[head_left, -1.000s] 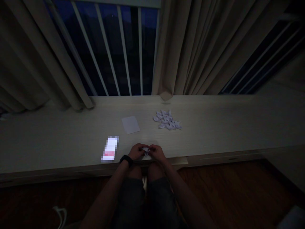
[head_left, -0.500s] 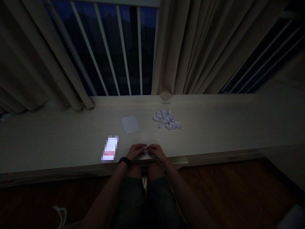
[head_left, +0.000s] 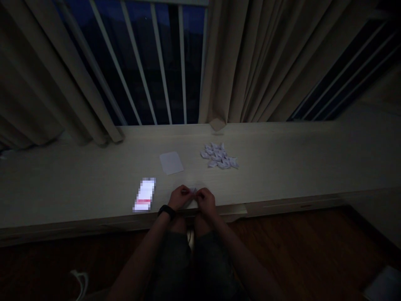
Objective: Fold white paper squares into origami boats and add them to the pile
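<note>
Near the front edge of a long pale tabletop [head_left: 282,167], my left hand [head_left: 179,197] and my right hand [head_left: 205,200] meet with fingertips pinched. Between them is a small folded white paper [head_left: 193,190], gripped from both sides and partly hidden by the fingers. Beyond my hands, slightly left, lies a flat stack of square white paper sheets [head_left: 171,162]. Farther off to the right sits a cluster of several small folded paper pieces [head_left: 219,156], pointed at their corners. A dark watch [head_left: 166,211] is on my left wrist.
A bright, blurred-out phone-like screen [head_left: 145,194] lies left of my hands by the front edge. Beige curtains [head_left: 238,62] and a barred window [head_left: 147,62] stand behind the tabletop. A shelf or drawer edge [head_left: 234,211] juts out just below it.
Both hands have turned and lifted slightly, their fingers now bent into tighter pinches. The folded paper between them has risen a little and shows a raised point.
</note>
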Demonstrator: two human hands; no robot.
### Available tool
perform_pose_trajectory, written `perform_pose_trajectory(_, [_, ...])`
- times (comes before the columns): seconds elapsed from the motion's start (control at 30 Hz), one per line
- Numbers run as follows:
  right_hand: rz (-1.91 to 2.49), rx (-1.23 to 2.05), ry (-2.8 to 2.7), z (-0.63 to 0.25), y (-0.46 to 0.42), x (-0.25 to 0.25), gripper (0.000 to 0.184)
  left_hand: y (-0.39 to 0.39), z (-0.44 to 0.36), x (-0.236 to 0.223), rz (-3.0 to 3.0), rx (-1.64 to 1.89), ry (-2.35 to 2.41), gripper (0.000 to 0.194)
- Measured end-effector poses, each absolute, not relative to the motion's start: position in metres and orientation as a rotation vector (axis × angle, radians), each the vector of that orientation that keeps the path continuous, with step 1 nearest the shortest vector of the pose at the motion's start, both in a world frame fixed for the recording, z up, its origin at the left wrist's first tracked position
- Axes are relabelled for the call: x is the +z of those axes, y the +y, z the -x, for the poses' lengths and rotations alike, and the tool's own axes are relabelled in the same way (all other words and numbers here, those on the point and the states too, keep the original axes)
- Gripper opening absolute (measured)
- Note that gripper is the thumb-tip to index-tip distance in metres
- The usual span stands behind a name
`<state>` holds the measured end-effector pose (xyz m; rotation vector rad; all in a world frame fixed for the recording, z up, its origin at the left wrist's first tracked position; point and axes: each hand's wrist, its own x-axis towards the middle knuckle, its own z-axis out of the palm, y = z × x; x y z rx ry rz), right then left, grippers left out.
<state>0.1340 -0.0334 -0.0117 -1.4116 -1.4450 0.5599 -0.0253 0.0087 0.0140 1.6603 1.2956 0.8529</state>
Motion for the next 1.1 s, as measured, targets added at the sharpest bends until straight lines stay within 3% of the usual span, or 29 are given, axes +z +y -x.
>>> perform_pose_trajectory(0.3, [1.375,0.503,-1.476,-0.1314,-0.0372,-0.0046,0.018,0.0055,0.0281,0.0209,-1.588,0.799,1.219,0.018])
perform_pose_trajectory(1.1, [1.390,0.508,-1.478,-0.1323,-0.0403,-0.0073,0.012,0.0047,0.0287,0.0156,-1.527,0.811,1.210,0.027])
